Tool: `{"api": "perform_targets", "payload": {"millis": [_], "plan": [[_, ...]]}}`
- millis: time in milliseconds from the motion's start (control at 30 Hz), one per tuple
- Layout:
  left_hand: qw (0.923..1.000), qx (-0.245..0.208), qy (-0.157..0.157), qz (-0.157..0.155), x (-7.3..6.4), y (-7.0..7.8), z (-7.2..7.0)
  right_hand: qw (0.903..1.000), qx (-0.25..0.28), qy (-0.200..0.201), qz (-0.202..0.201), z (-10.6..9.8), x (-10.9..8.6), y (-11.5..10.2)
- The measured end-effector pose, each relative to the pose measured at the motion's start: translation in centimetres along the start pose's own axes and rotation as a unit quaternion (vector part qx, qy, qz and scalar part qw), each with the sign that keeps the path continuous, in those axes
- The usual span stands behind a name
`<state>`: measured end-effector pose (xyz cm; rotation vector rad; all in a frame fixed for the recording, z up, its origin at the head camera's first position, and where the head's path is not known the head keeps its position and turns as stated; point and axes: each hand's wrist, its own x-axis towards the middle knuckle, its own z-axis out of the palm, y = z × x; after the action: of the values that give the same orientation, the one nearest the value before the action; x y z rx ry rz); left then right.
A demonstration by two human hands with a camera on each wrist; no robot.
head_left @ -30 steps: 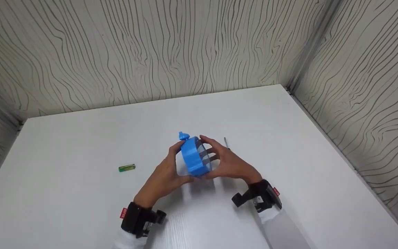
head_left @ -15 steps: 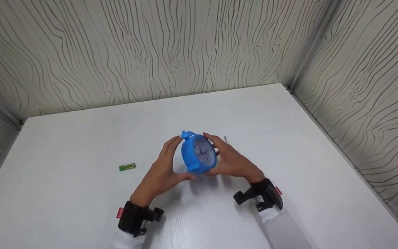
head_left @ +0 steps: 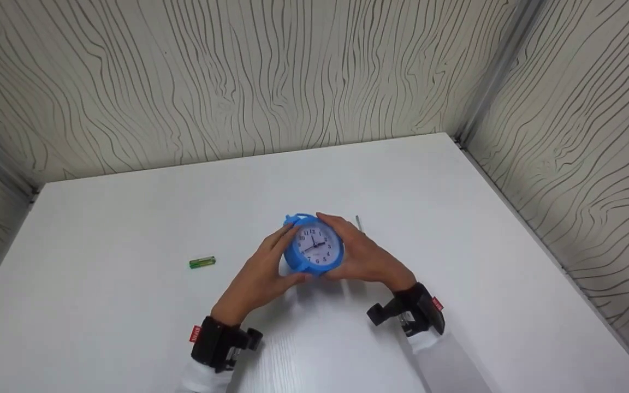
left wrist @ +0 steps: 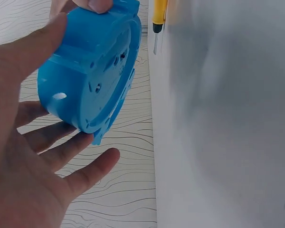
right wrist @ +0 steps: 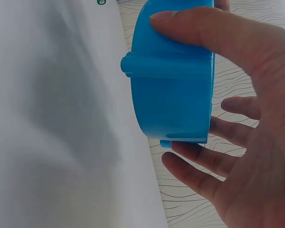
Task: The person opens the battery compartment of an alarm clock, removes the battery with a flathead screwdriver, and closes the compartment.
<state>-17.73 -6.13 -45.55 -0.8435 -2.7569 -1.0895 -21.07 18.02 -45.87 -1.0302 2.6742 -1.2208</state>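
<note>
A blue alarm clock [head_left: 317,245] is held above the table between both hands, its white dial facing up toward the head camera. My left hand [head_left: 257,275] grips its left side, thumb below and fingers near the top. My right hand [head_left: 369,256] holds the opposite side, with the thumb low on the rim. In the left wrist view the back of the clock [left wrist: 99,76] shows several holes and recesses. The right wrist view shows the smooth blue side of the clock [right wrist: 171,95], with the thumb pressed on it.
Green batteries [head_left: 202,262] lie on the white table [head_left: 129,316], left of the hands. Behind the right hand lies a screwdriver, its thin shaft [head_left: 358,222] showing; its handle [left wrist: 159,12] is yellow. Wood-patterned panels [head_left: 238,82] stand around the table's back and sides.
The clock has turned between the hands, from showing its blue side to showing its dial to the head camera. The left fingers shifted along the rim. The batteries stayed put.
</note>
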Motion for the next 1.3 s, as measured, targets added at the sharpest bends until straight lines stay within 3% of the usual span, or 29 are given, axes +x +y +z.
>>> {"api": "perform_targets", "payload": {"millis": [433,767,1000,1300], "plan": [[0.9984,-0.005,-0.029,-0.048,0.2,-0.7,0.4,0.9997,-0.019,-0.004,0.014,0.3,0.1,0.1],[0.9934,0.001,-0.070,-0.091,0.2,-1.2,1.3,0.9957,-0.050,-0.036,0.069,1.3,-0.1,-0.3],[0.9885,0.011,-0.097,-0.116,0.1,-1.2,1.6,0.9918,-0.078,-0.060,0.082,1.8,0.0,-0.3],[0.9878,0.029,-0.102,-0.114,0.1,-1.5,2.2,0.9884,-0.090,-0.082,0.090,2.1,-0.1,-0.2]]}}
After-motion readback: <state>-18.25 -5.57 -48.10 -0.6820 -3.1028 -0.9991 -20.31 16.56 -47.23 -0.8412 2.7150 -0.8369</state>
